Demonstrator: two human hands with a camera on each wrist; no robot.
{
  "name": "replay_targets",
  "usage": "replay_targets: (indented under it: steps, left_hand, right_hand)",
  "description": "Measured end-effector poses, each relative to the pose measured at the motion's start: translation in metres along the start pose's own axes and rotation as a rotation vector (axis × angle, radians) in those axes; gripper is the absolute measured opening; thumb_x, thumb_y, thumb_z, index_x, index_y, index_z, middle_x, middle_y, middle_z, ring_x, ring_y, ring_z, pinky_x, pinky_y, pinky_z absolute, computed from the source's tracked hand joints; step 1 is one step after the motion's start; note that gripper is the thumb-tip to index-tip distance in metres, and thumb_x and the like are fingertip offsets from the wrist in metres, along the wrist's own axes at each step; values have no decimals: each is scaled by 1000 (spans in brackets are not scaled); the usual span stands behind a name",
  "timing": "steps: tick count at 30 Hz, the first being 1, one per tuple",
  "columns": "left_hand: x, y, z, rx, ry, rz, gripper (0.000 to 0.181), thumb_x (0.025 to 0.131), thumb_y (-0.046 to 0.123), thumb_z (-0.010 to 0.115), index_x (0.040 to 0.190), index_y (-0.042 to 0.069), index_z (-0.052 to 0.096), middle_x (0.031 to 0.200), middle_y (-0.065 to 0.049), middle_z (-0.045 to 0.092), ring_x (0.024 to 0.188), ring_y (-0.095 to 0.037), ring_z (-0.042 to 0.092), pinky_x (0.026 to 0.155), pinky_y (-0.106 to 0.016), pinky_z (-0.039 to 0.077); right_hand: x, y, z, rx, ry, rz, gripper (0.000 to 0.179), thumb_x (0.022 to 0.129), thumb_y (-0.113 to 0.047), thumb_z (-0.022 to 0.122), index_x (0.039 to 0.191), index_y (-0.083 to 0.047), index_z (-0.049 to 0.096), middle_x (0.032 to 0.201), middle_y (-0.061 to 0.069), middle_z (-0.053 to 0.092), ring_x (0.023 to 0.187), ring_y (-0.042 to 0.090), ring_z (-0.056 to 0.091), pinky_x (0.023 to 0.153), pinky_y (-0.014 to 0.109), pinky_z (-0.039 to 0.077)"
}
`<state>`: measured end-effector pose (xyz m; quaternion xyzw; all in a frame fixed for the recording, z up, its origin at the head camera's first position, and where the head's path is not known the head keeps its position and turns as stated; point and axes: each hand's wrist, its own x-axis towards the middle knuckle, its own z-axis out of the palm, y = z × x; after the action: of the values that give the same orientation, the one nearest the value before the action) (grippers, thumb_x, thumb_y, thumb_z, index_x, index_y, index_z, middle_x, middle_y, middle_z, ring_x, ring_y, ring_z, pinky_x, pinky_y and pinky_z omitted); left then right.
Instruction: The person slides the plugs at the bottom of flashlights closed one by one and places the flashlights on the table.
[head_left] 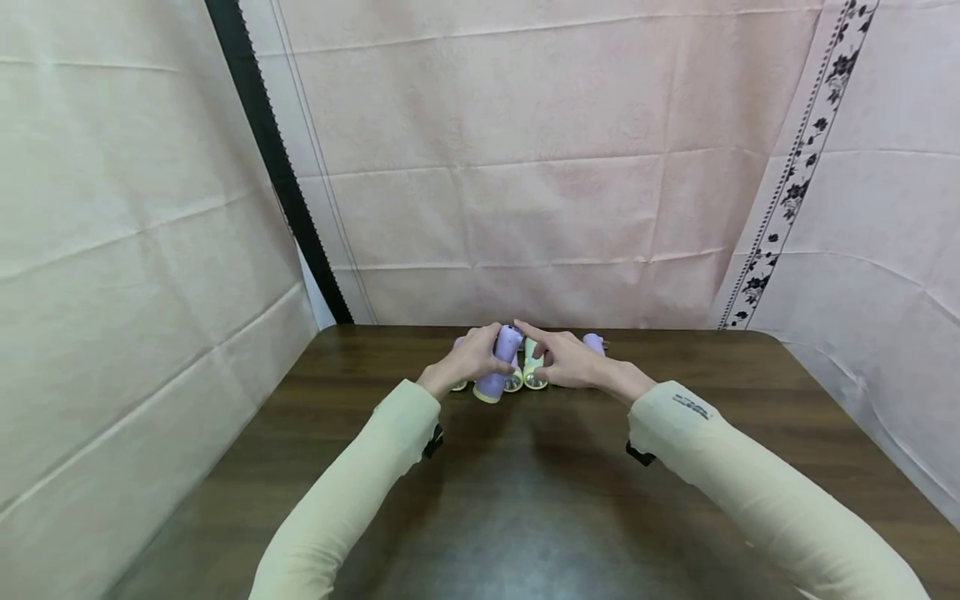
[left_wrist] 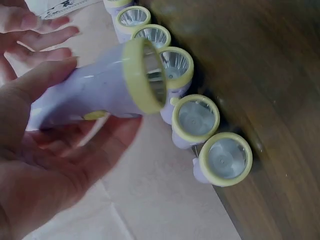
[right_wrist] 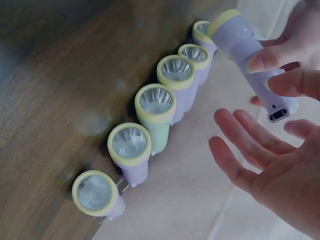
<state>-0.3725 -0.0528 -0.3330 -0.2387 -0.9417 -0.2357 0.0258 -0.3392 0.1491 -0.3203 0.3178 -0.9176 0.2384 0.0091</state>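
Note:
My left hand (head_left: 469,355) grips a lavender flashlight (head_left: 492,383) with a pale yellow rim, raised off the table and tilted. In the left wrist view its lens end points toward the row of flashlights. My right hand (head_left: 573,360) is beside its tail end, fingers spread and fairly straight. One right fingertip overlaps the body in the right wrist view; whether it touches I cannot tell. A dark socket (right_wrist: 278,115) shows at the tail. Below stand several more flashlights in a row, lavender ones and one light green flashlight (right_wrist: 156,131), lenses facing the near side.
The flashlights lie along the far edge of a dark brown wooden table (head_left: 495,500). Thin metal prongs (right_wrist: 122,184) stick out between two of them. Behind the table hangs a pale cloth (head_left: 525,208), and more cloth hangs at both sides.

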Motion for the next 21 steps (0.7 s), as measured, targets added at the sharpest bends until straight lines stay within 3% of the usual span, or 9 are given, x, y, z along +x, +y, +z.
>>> replay_targets:
  steps: [9, 14, 17, 21]
  left_hand:
    - [-16, -12, 5, 209, -92, -248, 34, 71, 25, 80, 93, 9, 59, 87, -5, 60, 71, -21, 59, 61, -34, 47]
    - [-25, -20, 15, 276, -132, -318, 36, 71, 32, 84, 87, 11, 60, 87, -6, 58, 73, -22, 58, 60, -35, 44]
    - [-28, -24, 19, 275, -143, -356, 42, 68, 39, 86, 87, 12, 60, 87, -6, 58, 75, -22, 57, 61, -36, 45]
    - [-29, -31, 23, 289, -134, -397, 47, 65, 46, 87, 84, 13, 59, 86, -5, 57, 75, -22, 57, 62, -36, 45]
  right_hand:
    - [-4, 4, 4, -40, -16, 38, 84, 85, -10, 62, 155, -9, 14, 97, 10, 70, 89, 17, 65, 87, 40, 51]
    - [-11, 10, 7, -80, -18, 32, 79, 85, -8, 59, 153, -1, 19, 87, 7, 71, 80, 15, 63, 87, 42, 48]
    - [-14, 14, 8, -90, -10, 38, 78, 84, -7, 59, 152, -1, 22, 85, 4, 69, 80, 15, 62, 80, 37, 50]
    - [-14, 17, 8, -102, -9, 32, 75, 84, -6, 58, 151, 0, 24, 85, 3, 69, 83, 17, 63, 82, 39, 50]
